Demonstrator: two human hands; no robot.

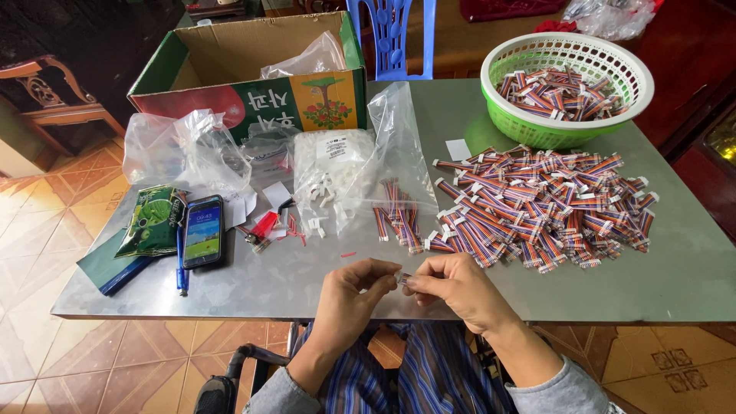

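Seen from the head camera, low in the frame's centre: left hand (354, 290) and right hand (452, 287) meeting fingertip to fingertip, both pinched narrow on one small clear plug (402, 278) (too small to make out further) above the near edge of a grey metal table (675, 268). At centre right, a broad heap of striped wire pieces (544, 207); at upper right, a green basket (567, 88) with more of them. At centre, clear plastic bags (345, 165) with white plugs, beside a short row of wire pieces (399, 218). At upper left, an open cardboard box (253, 73). At left, a phone (203, 231), a blue pen (181, 261), a green packet (153, 221), a red lighter (263, 226).
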